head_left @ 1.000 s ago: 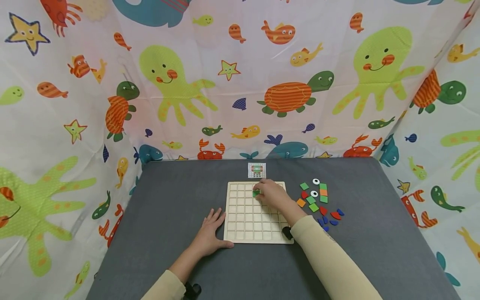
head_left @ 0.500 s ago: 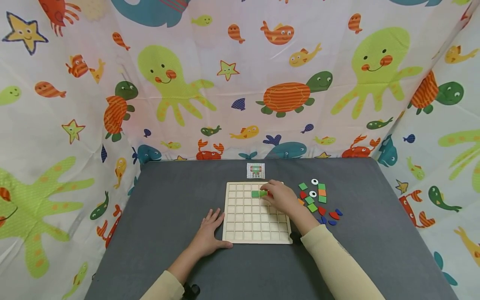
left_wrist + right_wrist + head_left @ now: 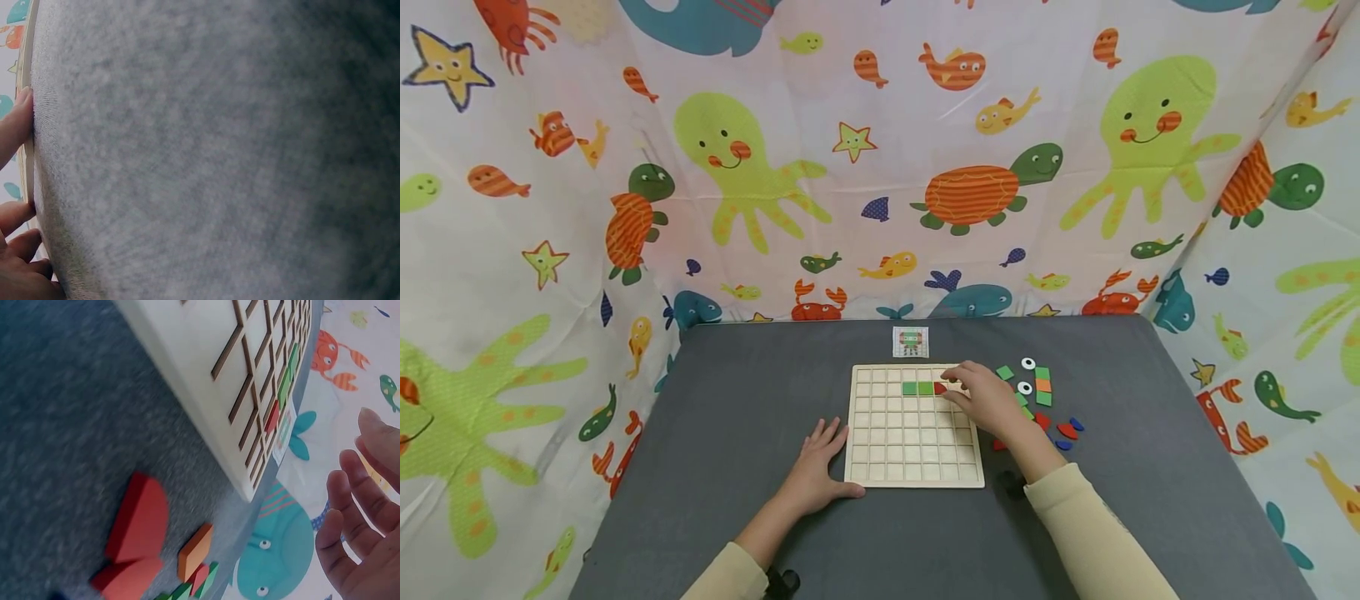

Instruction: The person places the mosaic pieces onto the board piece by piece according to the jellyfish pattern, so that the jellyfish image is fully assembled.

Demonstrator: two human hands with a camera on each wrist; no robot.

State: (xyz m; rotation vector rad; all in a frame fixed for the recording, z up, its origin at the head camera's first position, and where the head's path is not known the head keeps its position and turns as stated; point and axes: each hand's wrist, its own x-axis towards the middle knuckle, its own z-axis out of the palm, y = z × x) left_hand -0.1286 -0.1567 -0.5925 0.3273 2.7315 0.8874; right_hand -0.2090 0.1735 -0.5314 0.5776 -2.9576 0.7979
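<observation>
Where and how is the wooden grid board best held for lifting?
Probably by its rim at both sides, one hand from each. The board lies flat, and the left hand touches its left edge. Green pieces and a red piece lie on it, so keep it level.

No words, numbers or brand names are showing legibly in any of the three views. The small white card (image 3: 911, 342) lying on the worktop (image 3: 737, 400) beyond the board (image 3: 887, 460) is bearing a tiny coloured figure on a grid — any lettering is staying too small to read. The cloth (image 3: 895, 175) behind is carrying printed sea creatures — pictures, not writing.
</observation>
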